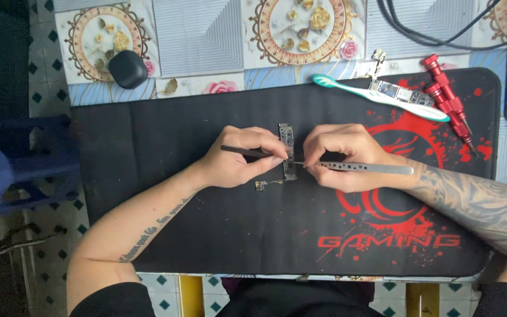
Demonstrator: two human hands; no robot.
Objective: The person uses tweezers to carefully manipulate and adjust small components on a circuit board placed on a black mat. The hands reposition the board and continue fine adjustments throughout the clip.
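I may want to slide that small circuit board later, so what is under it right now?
The small dark circuit board lies on the black desk mat with red print. Both hands, left and right, cover parts of it, hiding anything beneath there.

The black mat (206, 235) lies open across the left and lower middle of the frame — room to pass. At upper right a toothbrush (377, 93), a second circuit board (400, 94) and red screwdrivers (450, 103) crowd the mat's corner — cables (435, 35) cross above them; a dark pebble-shaped case (128, 68) sits upper left.
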